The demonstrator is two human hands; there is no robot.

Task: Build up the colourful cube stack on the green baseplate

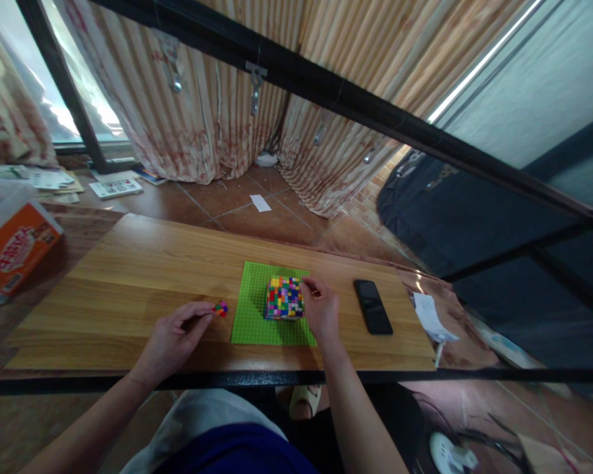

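Observation:
A block built of many small multicoloured toy bricks (285, 299) stands on a green studded baseplate (250, 316). At the block's right side is my right hand (322, 308), with thumb and forefinger pinched close to its upper right edge. Anything between those fingertips is too small to make out. To the left of the baseplate, my left hand (175, 336) is closed in a pinch at a small cluster of coloured toy bricks (221, 309). Its fingertips meet the cluster's left side; whether the whole cluster is off the wood is unclear.
Right of the baseplate lies a black phone (373, 307) on the wooden tabletop (143, 263). An orange-labelled plastic tub (17, 247) stands at the far left. White papers (431, 316) lie at the right end. A dark metal bar (306, 72) crosses above.

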